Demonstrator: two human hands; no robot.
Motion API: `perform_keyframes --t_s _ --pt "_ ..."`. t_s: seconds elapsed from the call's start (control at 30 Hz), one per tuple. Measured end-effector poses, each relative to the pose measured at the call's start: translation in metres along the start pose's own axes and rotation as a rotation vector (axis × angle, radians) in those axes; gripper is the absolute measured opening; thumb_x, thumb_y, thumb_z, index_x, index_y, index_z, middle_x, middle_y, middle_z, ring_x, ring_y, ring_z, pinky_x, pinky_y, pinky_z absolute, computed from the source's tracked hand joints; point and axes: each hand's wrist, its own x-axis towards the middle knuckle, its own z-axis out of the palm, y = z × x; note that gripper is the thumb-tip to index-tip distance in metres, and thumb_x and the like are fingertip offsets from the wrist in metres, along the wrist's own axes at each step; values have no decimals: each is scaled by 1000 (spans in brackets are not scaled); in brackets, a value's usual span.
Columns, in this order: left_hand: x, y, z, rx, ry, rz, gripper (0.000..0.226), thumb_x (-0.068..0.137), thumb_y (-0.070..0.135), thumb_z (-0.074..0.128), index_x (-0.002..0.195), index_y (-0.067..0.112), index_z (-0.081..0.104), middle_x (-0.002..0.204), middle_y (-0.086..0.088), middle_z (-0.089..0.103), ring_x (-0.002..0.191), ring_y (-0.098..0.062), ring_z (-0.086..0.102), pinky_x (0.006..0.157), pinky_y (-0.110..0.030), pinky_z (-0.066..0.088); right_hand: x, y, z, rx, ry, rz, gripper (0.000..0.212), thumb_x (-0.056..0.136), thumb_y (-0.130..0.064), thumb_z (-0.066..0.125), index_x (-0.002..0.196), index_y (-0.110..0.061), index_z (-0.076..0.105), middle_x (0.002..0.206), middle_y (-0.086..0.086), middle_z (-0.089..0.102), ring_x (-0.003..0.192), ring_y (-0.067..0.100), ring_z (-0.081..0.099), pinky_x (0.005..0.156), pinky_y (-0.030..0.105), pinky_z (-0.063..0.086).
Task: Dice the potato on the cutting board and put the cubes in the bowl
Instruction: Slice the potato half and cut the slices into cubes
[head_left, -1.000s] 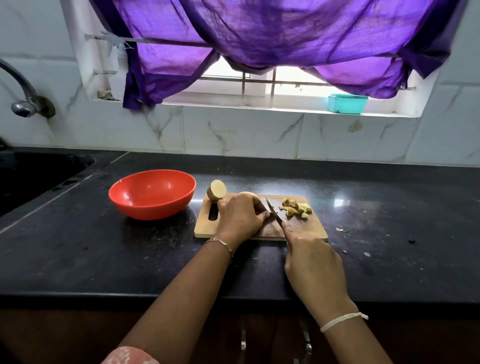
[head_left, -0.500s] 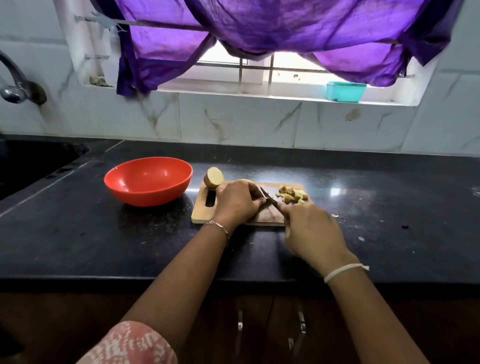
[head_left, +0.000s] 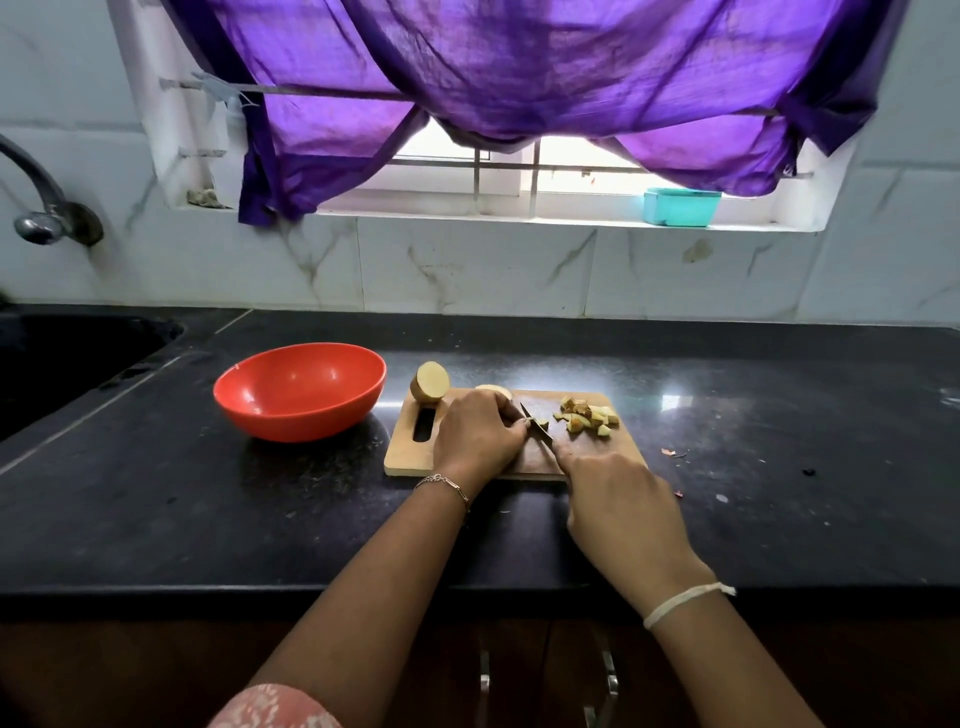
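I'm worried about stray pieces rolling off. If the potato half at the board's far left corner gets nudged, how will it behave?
The potato half looks propped on its rounded skin side, cut face tilted up, so a nudge would probably rock or roll it. It sits at the cutting board edge, so it may drop onto the counter. It seems firm, not floppy.

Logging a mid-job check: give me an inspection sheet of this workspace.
Surface: black stone counter, a few crumbs at right.
Job's things: wooden cutting board; potato half at its far left corner; diced cubes piled at its right; red plastic bowl empty.
Clutter: teal box on sill.
Grippers: left hand pins a potato piece; right hand grips the knife.
Cables: nothing seen.
Surroundings: tap, purple curtain.
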Motion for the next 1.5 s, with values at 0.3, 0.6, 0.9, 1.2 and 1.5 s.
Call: perform_keyframes --t_s 0.3,0.6,0.9,1.2,1.5 --pt "0 -1 2 38 -36 -6 17 86 37 69 99 27 75 102 6 72 97 -12 64 84 -25 49 -11 12 6 2 31 150 56 97 -21 40 148 -42 28 108 2 64 97 23 63 77 35 50" --pt "11 -10 -2 -178 23 -30 18 85 6 68 85 23 74 88 9 71 84 -3 65 72 -3 44 -12 7 1 114 114 132 50 99 -27 42 145 -44 33 101 -1 67 91 19 64 77 33 51" --pt "29 -39 -13 179 -29 9 36 79 45 72 109 25 64 112 -3 58 114 -22 47 97 -35 41 -4 5 6 21 66 93 52 98 -22 41 145 -42 33 114 -3 62 98 19 63 77 32 50" --pt "22 -41 -18 16 -34 45 34 83 28 73 113 17 63 95 6 67 84 -7 58 80 -21 49 0 15 17 67 103 139 50 98 -23 43 144 -40 36 107 -5 64 87 18 65 72 33 54" --pt "15 -42 -22 20 -46 29 19 84 25 72 103 23 66 87 9 65 76 -4 57 74 -17 44 6 21 8 126 16 126 46 100 -27 41 143 -42 38 108 4 62 94 21 62 76 31 48"
